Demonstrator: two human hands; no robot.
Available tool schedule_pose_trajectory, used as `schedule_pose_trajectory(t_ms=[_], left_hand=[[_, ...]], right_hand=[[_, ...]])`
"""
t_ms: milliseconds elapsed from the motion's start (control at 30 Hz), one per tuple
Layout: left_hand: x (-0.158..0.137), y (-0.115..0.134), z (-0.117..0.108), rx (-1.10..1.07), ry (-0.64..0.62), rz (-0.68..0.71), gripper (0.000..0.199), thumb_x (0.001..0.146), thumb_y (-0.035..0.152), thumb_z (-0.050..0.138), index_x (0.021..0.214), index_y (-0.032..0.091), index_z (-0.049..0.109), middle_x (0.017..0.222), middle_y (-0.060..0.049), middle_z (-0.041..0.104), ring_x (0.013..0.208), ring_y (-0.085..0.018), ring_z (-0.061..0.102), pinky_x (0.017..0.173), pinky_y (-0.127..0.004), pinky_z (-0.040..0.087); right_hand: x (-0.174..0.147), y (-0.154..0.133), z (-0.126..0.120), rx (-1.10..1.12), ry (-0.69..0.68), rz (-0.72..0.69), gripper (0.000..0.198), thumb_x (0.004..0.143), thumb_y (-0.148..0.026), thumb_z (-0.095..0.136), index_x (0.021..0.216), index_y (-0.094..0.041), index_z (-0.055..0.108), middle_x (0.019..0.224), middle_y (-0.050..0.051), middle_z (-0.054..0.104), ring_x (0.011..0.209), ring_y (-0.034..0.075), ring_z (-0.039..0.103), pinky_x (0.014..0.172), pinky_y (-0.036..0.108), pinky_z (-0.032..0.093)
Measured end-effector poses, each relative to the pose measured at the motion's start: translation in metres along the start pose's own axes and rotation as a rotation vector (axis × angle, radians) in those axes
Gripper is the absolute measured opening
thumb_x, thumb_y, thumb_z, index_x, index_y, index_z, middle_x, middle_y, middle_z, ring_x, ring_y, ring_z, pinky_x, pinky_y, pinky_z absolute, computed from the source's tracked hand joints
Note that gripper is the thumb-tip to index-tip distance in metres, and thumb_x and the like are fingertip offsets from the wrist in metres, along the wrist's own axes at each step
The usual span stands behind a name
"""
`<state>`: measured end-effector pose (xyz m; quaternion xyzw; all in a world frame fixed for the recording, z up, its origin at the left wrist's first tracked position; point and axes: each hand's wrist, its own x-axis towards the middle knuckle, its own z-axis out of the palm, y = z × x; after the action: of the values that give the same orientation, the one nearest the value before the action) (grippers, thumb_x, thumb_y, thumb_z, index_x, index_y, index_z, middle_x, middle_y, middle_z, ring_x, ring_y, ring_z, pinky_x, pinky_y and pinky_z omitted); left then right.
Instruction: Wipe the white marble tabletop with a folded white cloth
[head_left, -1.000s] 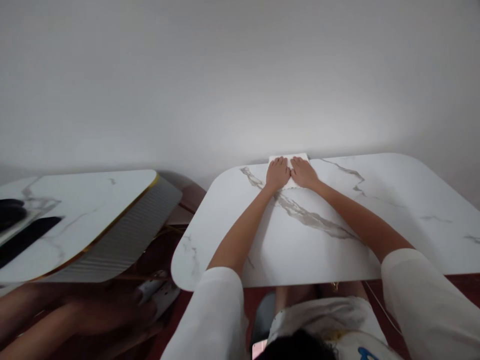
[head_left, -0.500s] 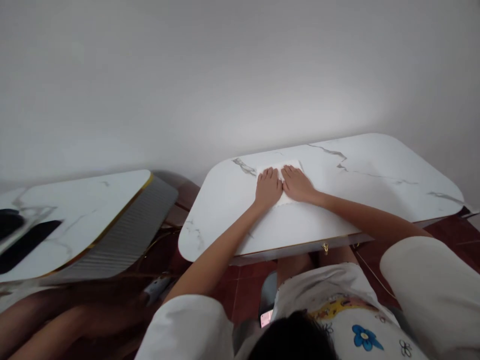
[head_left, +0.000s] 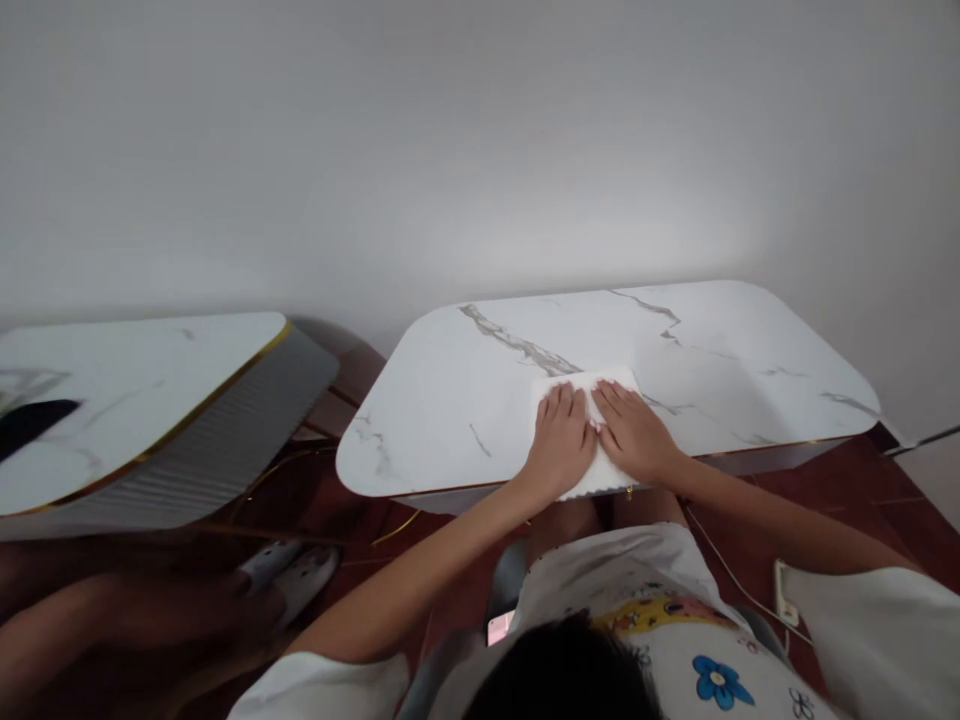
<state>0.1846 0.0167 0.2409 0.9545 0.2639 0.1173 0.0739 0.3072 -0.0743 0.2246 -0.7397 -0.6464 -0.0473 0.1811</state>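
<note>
Basically left hand (head_left: pixel 561 440) and right hand (head_left: pixel 636 437) lie side by side, flat and uncurled, atop white cloth (head_left: pixel 604 476) at marbled tabletop's (head_left: pixel 435 400) near edge

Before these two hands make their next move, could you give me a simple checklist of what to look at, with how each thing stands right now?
1. Left hand on the white cloth: ok, it lies palm down on it.
2. Right hand on the cloth: ok, palm down beside the left.
3. Cloth wholly on the marbled tabletop: not ok, its near edge appears to reach past the front edge.
4. White cable clear of both hands: ok, it runs below, apart from them.
5. Underside of the cloth: cannot tell, it is hidden.
</note>
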Motion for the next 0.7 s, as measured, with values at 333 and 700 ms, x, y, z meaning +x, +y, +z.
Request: schedule_pose_trajectory(t_ms=[333,700], left_hand=[[0.073,-0.010,0.013,-0.001,0.080,0.017,0.048,0.090,0.019,0.035,0.133,0.001,0.043,0.145,-0.022,0.043,0.138,-0.029,0.035,0.114,-0.043,0.027],[0.163,-0.072,0.022,0.088,0.194,0.002,0.036,0.087,0.017,0.039,0.118,0.008,0.055,0.132,-0.017,0.056,0.128,-0.027,0.046,0.110,-0.039,0.032]], right_hand=[[0.052,0.047,0.006,-0.089,-0.020,0.021,0.056,0.091,-0.024,0.033,0.142,-0.002,0.041,0.149,0.019,0.040,0.139,0.030,0.034,0.113,0.047,0.029],[0.158,0.074,0.030,-0.167,-0.019,0.000,0.052,0.094,-0.020,0.030,0.141,0.000,0.039,0.148,0.020,0.041,0.137,0.029,0.036,0.112,0.042,0.026]])
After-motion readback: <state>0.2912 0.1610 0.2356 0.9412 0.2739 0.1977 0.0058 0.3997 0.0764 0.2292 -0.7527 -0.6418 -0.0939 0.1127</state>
